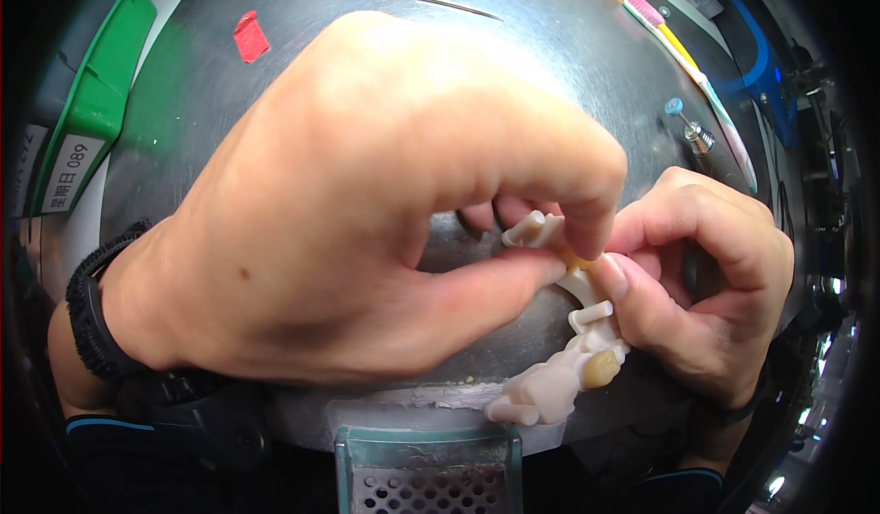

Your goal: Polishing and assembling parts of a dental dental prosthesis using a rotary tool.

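Observation:
A pale dental model (550, 376), curved like a jaw arch with short pegs sticking out, is held between my two hands above the metal table. My left hand (357, 202) arches over its far end, thumb and index finger pinched on it beside a small yellowish tooth crown (579, 261). From the right, my right hand (706, 266) grips the same stretch of the model, thumb tip against it near that crown. Fingers cover most of the crown. A second yellowish crown (600, 368) sits on the near part of the model.
A perforated green-rimmed tray (521, 473) stands at the near edge. At the left is a green bin (115, 101). Farther back lie a red scrap (250, 37), a thin metal rod (456, 6) and a toothbrush (710, 97). A blue-tipped rotary tool (676, 108) lies at the right.

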A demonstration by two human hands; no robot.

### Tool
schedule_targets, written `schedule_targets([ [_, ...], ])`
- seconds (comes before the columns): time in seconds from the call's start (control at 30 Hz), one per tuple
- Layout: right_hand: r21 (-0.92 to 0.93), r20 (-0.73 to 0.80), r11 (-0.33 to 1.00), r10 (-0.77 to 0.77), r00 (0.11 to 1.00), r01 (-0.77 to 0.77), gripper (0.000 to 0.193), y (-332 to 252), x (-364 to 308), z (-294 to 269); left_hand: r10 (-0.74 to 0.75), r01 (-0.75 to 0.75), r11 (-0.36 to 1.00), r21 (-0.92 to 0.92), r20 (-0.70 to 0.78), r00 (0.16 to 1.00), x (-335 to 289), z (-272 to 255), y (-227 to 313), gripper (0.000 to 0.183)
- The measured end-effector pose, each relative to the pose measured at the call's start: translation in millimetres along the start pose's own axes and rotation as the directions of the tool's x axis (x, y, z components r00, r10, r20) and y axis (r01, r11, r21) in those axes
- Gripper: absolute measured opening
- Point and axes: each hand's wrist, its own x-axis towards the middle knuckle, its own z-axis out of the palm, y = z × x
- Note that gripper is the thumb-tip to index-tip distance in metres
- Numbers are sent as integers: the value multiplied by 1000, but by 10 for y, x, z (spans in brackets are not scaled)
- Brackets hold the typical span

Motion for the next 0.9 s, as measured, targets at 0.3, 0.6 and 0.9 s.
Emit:
schedule_targets([
  [0.3, 9, 19, 1000, 10, 1000, -11, 10, -11, 13, -11, 92, -91, 996, -19, 44, 995, 56, -51, 15, 16],
  [0.6, -35, -2, 998, -44, 999, 44, 13, 1, 7, 30, -8, 5, 1000, 23, 110, 994, 51, -89, 17, 12],
  [0.9, -175, 4, 963, -208, 978, 206, 19, -70, -69, 60, 21, -68, 962, 263, 181, 983, 15, -141, 162, 11],
])
